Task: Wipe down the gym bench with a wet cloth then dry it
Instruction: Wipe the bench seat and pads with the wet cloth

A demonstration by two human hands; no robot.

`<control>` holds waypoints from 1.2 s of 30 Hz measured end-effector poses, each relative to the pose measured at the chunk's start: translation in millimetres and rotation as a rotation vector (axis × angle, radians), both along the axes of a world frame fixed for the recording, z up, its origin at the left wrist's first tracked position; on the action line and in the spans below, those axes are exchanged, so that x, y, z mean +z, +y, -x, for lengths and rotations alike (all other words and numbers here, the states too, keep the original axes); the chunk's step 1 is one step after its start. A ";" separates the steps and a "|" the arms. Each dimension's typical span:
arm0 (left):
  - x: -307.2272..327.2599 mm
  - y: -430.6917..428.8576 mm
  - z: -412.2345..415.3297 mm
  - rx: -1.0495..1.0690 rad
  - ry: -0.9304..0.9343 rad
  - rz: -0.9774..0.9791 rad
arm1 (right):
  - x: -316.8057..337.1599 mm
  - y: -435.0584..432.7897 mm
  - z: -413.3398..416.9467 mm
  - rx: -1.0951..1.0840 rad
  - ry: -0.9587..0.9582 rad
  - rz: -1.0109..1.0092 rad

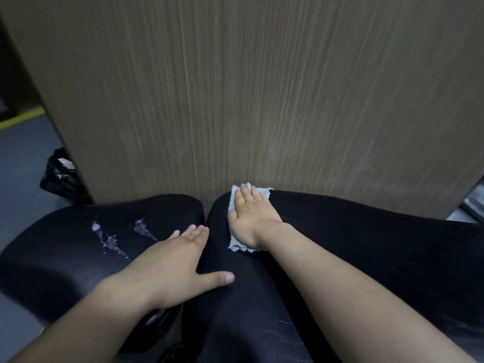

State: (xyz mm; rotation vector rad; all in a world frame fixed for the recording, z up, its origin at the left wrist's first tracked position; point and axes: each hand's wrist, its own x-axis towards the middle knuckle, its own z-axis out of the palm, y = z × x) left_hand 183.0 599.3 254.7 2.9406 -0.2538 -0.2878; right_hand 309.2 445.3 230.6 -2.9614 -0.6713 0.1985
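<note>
The gym bench has two black padded sections, a left pad (65, 258) and a right pad (366, 244), split by a narrow gap. My right hand (251, 218) presses flat on a light blue cloth (235, 244) at the far left corner of the right pad. The cloth shows above and below my palm. My left hand (170, 265) rests flat with fingers straight across the gap, thumb on the right pad. The left pad's cover is torn in a few places (110, 239), showing pale patches.
A brown wood-grain panel (248, 87) rises right behind the bench. A black bag (61, 176) lies on the grey floor at the left, beyond it a yellow floor line (21, 120). A metal part (471, 203) shows at the right edge.
</note>
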 end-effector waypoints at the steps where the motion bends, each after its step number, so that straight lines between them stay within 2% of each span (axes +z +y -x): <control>1: -2.0 2.1 0.1 -0.004 -0.021 0.002 | 0.6 3.4 -0.4 0.011 -0.002 0.000; 5: -5.1 6.5 0.4 -0.029 -0.082 -0.041 | 2.8 4.8 2.3 0.043 0.006 -0.007; 22: -6.6 24.4 22.5 -0.127 0.065 -0.030 | -0.8 -28.9 131.4 0.210 -0.007 -0.005; 24: -6.3 20.6 26.4 -0.119 0.030 -0.018 | -2.3 -39.0 145.7 0.184 -0.008 -0.018; 29: -2.9 -0.1 39.9 -0.133 -0.275 0.013 | -0.8 -79.9 159.0 0.075 -0.017 -0.022; 36: -12.9 -26.5 48.8 -0.097 -0.290 0.030 | 2.7 -181.7 164.9 -0.115 -0.023 0.069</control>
